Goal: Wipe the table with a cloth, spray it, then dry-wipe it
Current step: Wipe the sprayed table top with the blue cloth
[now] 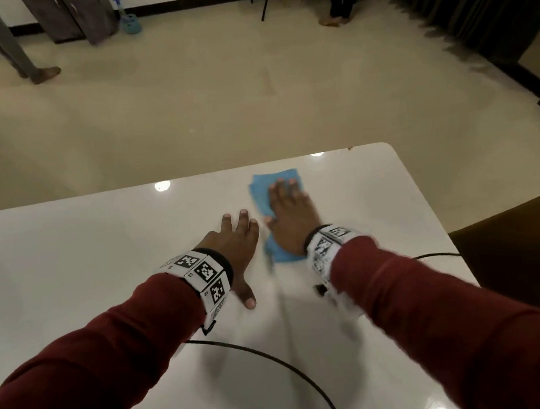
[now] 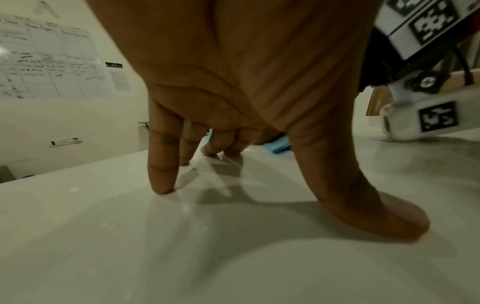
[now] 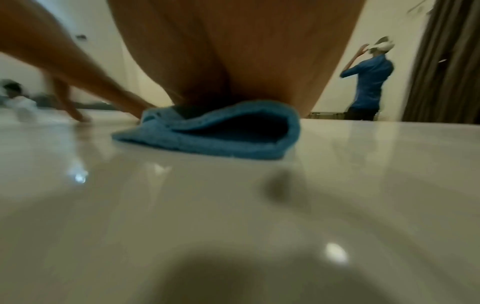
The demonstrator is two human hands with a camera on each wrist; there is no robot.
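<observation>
While pressed flat under the right hand (image 1: 290, 217), blue cloth (image 1: 263, 193) lay on the white tabletop (image 1: 91, 247), toward the far right corner. Right fingers (image 1: 281, 184) straight, slightly spread, laid on top of the cloth near its far edge, tips short of that edge; cloth sticking out to the left of the fingers and below the palm heel toward the wrist. Not curled round the cloth, just pressing it. Hand blurred in the head view. From the right wrist view, cloth (image 3: 207, 131) folded, near edge lifted in an open loop under the palm (image 3: 233, 51), bottom layer flat on the tabletop (image 3: 233, 205).

Left hand (image 1: 233, 247) just left of the cloth, not touching it, holding nothing. Left fingers (image 2: 161, 164) apart and arched, tips planted on the tabletop (image 2: 103, 236); thumb (image 2: 363, 195) splayed out, pad down on the surface. Sliver of cloth (image 2: 279, 146) seen beyond the left fingers in the left wrist view.

Both wrists wrapped in white marker bands (image 1: 203, 274), dark red sleeves (image 1: 98, 357) behind. Black cable (image 1: 288, 370) curved across the near tabletop. Spray bottle (image 1: 120, 8) on the floor by the far wall, well apart from the tabletop. Legs of other people (image 1: 339, 7) standing at the back; person in a blue shirt (image 3: 369, 82) seen in the right wrist view. Whiteboard (image 2: 46, 61) on the wall in the left wrist view.
</observation>
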